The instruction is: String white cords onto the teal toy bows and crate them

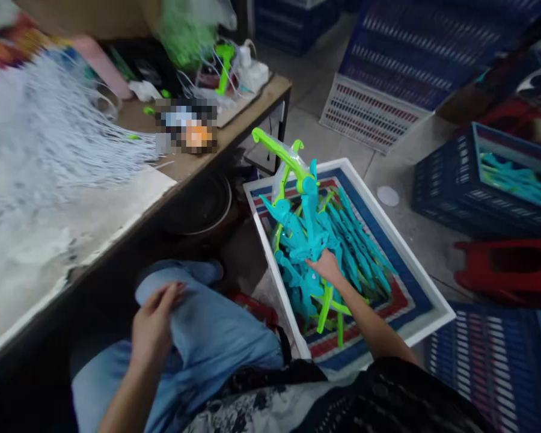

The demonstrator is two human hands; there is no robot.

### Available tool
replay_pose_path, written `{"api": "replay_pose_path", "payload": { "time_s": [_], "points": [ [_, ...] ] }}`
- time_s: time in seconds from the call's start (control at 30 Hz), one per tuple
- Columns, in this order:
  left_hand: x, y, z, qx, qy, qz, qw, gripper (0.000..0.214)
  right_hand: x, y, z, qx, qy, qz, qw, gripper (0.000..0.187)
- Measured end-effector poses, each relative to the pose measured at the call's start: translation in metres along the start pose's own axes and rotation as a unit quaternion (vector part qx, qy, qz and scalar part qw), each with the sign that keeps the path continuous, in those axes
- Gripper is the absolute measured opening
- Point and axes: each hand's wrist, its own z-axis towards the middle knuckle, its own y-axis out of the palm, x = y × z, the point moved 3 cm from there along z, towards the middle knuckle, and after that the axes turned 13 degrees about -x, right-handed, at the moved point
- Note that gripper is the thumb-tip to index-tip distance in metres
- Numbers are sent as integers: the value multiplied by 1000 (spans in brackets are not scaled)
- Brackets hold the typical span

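The person's right hand closes around teal plastic parts, thumb on top and the other fingers mostly hidden. These parts, with bright green arms jutting up among them, are in and above a white-rimmed crate, to the right of the person's knees. More long teal pieces lie side by side there. The left hand is above the jeans, fingers bent close together; whether they pinch anything cannot be told. White cords spread over the counter at left.
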Motion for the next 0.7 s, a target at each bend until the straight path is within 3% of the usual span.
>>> {"api": "replay_pose_path", "payload": {
  "time_s": [0.1, 0.17, 0.27, 0.37, 0.43, 0.53, 0.63, 0.7],
  "points": [
    [12, 43, -13, -154, 34, -55, 986, 50, -46, -6, -29, 27, -65, 2, 998, 52],
    [19, 69, -28, -211, 44, -62, 975, 58, -80, -6, -45, 36, -129, 19, 991, 47],
    [25, 99, -44, -254, 60, -133, 956, 65, -133, -5, -68, 31, -221, 37, 974, 43],
    [40, 102, -50, -221, 138, -235, 936, 65, -192, -9, -98, 25, -302, 28, 953, 39],
    [61, 84, -51, -148, 205, -262, 931, 61, -232, -17, -120, 32, -365, 45, 929, 37],
    [114, 24, -60, -69, 333, -209, 917, 53, -281, -37, -141, 5, -456, 137, 879, 38],
    [175, -69, -92, 36, 455, -108, 883, 46, -308, -57, -140, -65, -469, 240, 847, 39],
    [202, -137, -131, 117, 521, -32, 845, 42, -314, -58, -134, -120, -450, 289, 837, 38]
  ]
}}
